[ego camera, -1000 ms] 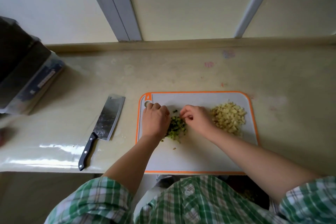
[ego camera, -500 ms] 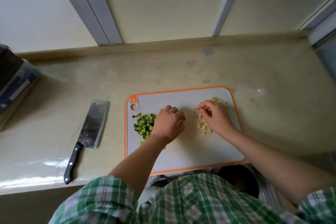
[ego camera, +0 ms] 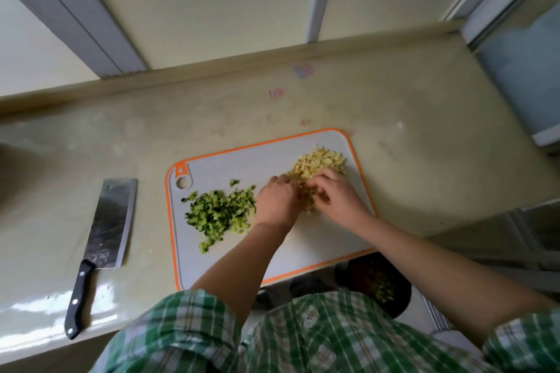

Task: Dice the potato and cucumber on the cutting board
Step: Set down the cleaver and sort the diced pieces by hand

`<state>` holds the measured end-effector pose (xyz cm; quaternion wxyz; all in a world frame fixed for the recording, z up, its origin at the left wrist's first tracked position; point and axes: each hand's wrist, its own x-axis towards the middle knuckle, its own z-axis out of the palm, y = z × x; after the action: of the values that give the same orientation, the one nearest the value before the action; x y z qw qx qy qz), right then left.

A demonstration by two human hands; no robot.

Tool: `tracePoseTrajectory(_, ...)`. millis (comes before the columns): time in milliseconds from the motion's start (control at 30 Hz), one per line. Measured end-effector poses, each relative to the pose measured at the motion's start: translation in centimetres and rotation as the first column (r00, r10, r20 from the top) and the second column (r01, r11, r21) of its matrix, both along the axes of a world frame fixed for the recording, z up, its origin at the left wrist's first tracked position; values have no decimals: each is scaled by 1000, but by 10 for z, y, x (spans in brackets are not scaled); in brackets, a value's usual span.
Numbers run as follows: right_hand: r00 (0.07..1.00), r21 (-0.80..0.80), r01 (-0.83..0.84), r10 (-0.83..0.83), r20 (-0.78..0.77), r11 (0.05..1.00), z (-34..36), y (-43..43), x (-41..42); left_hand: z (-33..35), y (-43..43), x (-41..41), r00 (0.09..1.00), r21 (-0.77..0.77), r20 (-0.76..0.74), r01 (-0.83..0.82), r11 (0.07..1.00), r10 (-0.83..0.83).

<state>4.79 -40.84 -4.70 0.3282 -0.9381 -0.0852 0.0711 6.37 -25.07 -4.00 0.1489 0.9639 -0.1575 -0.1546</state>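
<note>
**Dicing apparently done, potato being gathered**

The knife [ego camera: 113, 221] lay idle on the tabletop [ego camera: 424, 130]. On the cutting board [ego camera: 318, 245], the diced cucumber [ego camera: 221, 212] sat left. The left hand [ego camera: 277, 201], its grip hidden, and the right hand [ego camera: 339, 197], fingers curled into pieces, bunched the diced potato [ego camera: 321, 162]. The next move probably called for scooping without scattering.

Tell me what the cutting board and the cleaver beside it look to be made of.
Cutting board: probably plastic, matte pale grey, with a moulded orange rim and a round hanging hole. Cleaver: steel blade, glossy and reflecting light, mottled near the handle. The handle is black with pale rivets and could be plastic or wood; I can't tell which.
</note>
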Motion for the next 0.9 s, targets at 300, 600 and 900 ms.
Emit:
tracePoseTrajectory(300,998,33,35,-33,-59,999,7,-2,5,0,4,-1,997,-117,15,-70,991,72)
tracePoseTrajectory(600,1000,-89,-31,30,-6,996,11,4,1,-1,21,5,978,-204,8,-204,958,210)
tracePoseTrajectory(900,998,-265,-50,35,-58,963,8,29,3,-6,36,5,975,-118,84,-196,973,207)
